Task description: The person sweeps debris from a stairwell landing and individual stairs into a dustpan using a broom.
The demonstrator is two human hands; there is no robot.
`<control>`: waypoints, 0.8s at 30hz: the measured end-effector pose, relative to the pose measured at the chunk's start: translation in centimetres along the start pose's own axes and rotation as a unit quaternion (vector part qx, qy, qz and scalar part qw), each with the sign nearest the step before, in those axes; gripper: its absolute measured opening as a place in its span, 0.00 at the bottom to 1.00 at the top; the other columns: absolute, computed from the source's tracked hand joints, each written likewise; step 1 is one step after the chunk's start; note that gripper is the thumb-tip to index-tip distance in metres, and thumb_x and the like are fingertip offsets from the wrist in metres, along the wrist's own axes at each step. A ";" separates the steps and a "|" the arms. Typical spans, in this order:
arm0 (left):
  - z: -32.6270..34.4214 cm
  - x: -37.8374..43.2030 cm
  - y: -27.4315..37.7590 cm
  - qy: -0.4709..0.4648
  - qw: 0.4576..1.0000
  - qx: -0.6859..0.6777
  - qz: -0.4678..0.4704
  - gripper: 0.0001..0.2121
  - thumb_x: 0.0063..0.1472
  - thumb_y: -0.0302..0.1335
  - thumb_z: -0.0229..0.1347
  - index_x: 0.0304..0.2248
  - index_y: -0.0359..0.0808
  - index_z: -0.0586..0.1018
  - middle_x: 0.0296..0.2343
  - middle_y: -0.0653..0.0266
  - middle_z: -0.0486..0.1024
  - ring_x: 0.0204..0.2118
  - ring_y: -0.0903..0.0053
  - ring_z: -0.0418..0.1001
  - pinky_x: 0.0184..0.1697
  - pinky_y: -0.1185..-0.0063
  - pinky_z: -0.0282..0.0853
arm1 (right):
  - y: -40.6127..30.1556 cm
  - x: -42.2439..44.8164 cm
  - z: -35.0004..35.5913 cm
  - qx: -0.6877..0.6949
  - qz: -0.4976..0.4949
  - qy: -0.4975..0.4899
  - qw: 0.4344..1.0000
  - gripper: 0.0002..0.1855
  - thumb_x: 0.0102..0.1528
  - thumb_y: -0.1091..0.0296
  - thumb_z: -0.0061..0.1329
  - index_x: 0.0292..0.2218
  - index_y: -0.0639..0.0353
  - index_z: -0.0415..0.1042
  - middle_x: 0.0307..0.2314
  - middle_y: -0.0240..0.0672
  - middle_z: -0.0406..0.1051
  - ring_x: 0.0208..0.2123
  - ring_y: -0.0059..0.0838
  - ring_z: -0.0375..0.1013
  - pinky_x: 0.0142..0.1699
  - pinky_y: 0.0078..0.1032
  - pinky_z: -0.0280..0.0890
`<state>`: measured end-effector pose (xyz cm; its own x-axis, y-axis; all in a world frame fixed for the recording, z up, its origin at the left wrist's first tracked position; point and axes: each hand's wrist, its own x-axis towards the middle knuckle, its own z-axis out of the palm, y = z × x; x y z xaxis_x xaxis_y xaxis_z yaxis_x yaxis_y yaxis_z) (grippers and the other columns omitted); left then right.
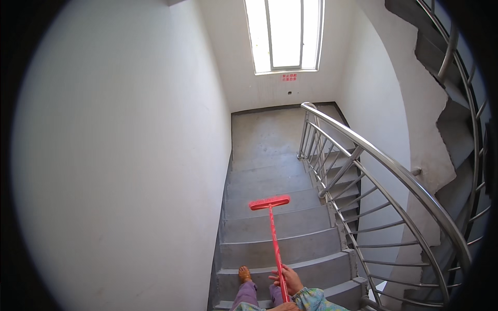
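Note:
A push broom with a red head point(269, 202) and pink-red bristles extends down the stairs ahead of me. Its long red handle point(275, 241) runs back towards my body. My right hand point(292, 280) is around the handle, with some fingers loosely extended behind it. Lower down, at the bottom edge of the view, my left hand point(287, 307) is at the near end of the handle and is partly cut off. The broom head hangs over the grey concrete steps point(280, 223); whether its bristles touch a step is hard to tell.
A stainless steel railing point(389, 155) borders the stairs on the right, a white wall point(128, 155) on the left. Below lies a landing point(264, 128) under a bright window point(286, 35). My sandalled foot point(244, 274) is on a step. Another flight point(455, 128) rises at far right.

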<state>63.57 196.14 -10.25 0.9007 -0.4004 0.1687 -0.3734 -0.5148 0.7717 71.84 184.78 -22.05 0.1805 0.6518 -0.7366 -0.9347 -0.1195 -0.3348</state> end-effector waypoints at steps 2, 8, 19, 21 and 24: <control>-1.0 0.3 0.4 -0.045 0.999 -0.023 -0.016 0.12 0.50 0.31 0.57 0.12 0.44 0.72 0.10 0.63 0.65 0.11 0.69 0.65 0.17 0.68 0.59 | -0.3 -0.8 -0.1 -0.012 0.048 0.003 0.999 0.20 0.68 0.63 0.37 0.58 0.58 0.59 0.44 0.51 0.73 0.44 0.48 0.77 0.42 0.36 0.77; 9.6 -8.0 -0.7 -0.162 0.834 -0.301 -0.434 0.12 0.45 0.33 0.61 0.14 0.38 0.73 0.12 0.56 0.66 0.14 0.60 0.65 0.17 0.67 0.58 | 1.1 -1.5 -0.6 0.002 0.152 0.061 0.986 0.15 0.67 0.60 0.35 0.40 0.64 0.67 0.36 0.49 0.74 0.38 0.42 0.78 0.43 0.36 0.76; -9.1 4.5 -3.8 0.146 0.982 0.105 -0.065 0.12 0.50 0.32 0.57 0.13 0.41 0.71 0.12 0.62 0.67 0.16 0.66 0.68 0.24 0.68 0.64 | -5.2 11.3 4.0 0.014 0.056 -0.055 0.997 0.07 0.65 0.62 0.43 0.39 0.55 0.63 0.20 0.30 0.64 0.19 0.23 0.65 0.24 0.23 0.62; -9.1 4.2 -3.3 0.141 0.983 0.101 -0.061 0.12 0.50 0.32 0.57 0.14 0.41 0.71 0.13 0.62 0.68 0.17 0.65 0.69 0.24 0.68 0.64 | -8.4 10.4 7.8 -0.003 0.032 -0.079 0.996 0.11 0.65 0.64 0.42 0.47 0.56 0.65 0.21 0.30 0.64 0.19 0.23 0.65 0.25 0.23 0.61; -8.0 3.8 -3.3 0.126 0.986 0.091 -0.054 0.11 0.51 0.32 0.57 0.15 0.41 0.72 0.13 0.61 0.68 0.17 0.65 0.69 0.24 0.68 0.64 | -11.3 7.4 10.8 -0.035 -0.037 -0.148 0.988 0.22 0.67 0.66 0.40 0.60 0.57 0.58 0.21 0.30 0.65 0.19 0.23 0.66 0.25 0.22 0.63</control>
<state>70.05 202.39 -7.27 0.9553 -0.1472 0.2564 -0.2860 -0.6806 0.6745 80.40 199.02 -17.33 0.1406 0.8498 -0.5079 -0.8972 -0.1075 -0.4284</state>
